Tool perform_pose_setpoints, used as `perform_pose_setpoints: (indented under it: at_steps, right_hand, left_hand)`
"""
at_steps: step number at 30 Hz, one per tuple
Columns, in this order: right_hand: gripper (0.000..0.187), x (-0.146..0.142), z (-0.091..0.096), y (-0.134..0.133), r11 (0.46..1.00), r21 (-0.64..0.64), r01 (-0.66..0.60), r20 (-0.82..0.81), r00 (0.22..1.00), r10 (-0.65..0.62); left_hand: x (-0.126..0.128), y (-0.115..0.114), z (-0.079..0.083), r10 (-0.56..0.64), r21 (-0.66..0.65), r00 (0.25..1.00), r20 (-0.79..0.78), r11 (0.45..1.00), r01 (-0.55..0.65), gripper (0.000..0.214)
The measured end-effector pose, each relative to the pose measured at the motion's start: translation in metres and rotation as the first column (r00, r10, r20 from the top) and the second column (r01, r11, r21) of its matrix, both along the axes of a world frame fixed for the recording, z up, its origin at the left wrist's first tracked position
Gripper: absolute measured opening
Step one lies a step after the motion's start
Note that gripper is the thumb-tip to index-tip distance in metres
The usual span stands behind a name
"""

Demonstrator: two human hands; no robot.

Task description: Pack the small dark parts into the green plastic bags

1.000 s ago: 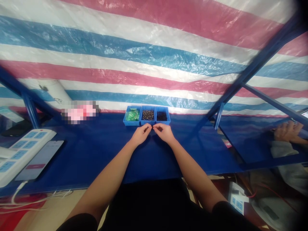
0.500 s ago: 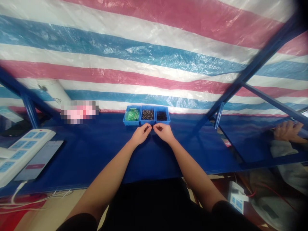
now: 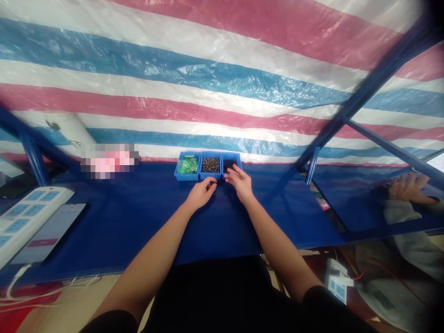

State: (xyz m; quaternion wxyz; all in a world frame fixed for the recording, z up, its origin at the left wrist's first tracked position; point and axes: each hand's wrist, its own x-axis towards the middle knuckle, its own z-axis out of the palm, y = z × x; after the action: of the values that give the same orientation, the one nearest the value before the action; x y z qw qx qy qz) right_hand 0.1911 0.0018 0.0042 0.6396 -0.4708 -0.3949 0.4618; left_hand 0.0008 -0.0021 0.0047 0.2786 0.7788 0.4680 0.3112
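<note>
Three small blue bins in a row at the far edge of the blue table [image 3: 138, 217], wall touching wall, just below the striped tarp [image 3: 222, 92]. All three low, square, open-topped, of the same blue plastic. In the left bin [image 3: 185, 176], bright green pieces with a glossy, see-through look. In the middle bin [image 3: 210, 176], a heap of tiny brownish bits with pale glints. In the right bin [image 3: 231, 154], small black bits, partly hidden by fingers.

Left hand [image 3: 200, 193] low over the table, just in front of the middle bin. Curled, with thumb and forefinger tips pressed together; anything pinched there too small to make out. Right hand [image 3: 241, 181] loose and open, fingers spread, holding nothing, fingertips over the front of the right bin. Near each other, yet apart.

Off to the left, a white power strip [image 3: 24, 215] with pale blue sockets. Just beside it, a phone [image 3: 48, 231] lying flat, screen up, with a red bar across the screen. Lettering on both too small to read. Close to the tarp, left of the bins, a pink-and-white patch [image 3: 107, 159] blurred into squares, unreadable. At the far right, beyond a slanting blue frame bar [image 3: 364, 92], another person's hand [image 3: 405, 187] on the neighbouring table, above a pale sleeve [image 3: 398, 215].
</note>
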Motion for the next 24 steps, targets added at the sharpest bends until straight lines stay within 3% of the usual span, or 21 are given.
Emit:
perform_pose_setpoints:
  at_steps: [3,6,9,12,16,24]
  right_hand:
    - [0.025,0.003,-0.003,-0.004,0.999,0.049,-0.005,0.381,0.924,-0.014]
    - [0.019,0.004,-0.008,-0.008,0.990,0.107,-0.097,0.704,0.711,-0.006]
    - [0.023,0.001,-0.011,-0.009,0.978,0.079,-0.190,0.861,0.509,0.029]
    - [0.024,-0.003,-0.012,-0.009,0.974,0.043,-0.221,0.925,0.376,0.045]
    - [0.017,-0.004,-0.010,-0.011,0.968,0.041,-0.247,0.947,0.318,0.041]
    - [0.013,0.002,-0.008,-0.011,0.948,0.029,-0.316,0.942,0.326,0.080]
  left_hand:
    - [0.000,0.000,0.000,0.004,0.001,1.000,-0.007,1.000,-0.004,0.031]
    - [-0.001,0.000,0.000,0.009,0.004,1.000,-0.021,1.000,-0.009,0.030]
    - [-0.001,0.000,0.000,0.003,0.009,1.000,-0.031,1.000,-0.003,0.030]
    - [-0.001,0.001,-0.002,0.006,0.021,1.000,-0.031,1.000,-0.006,0.031]
    - [0.000,0.002,-0.004,0.017,0.036,0.999,-0.038,0.999,-0.016,0.034]
    - [-0.001,0.003,-0.003,-0.004,0.043,0.996,-0.087,0.999,0.008,0.035]
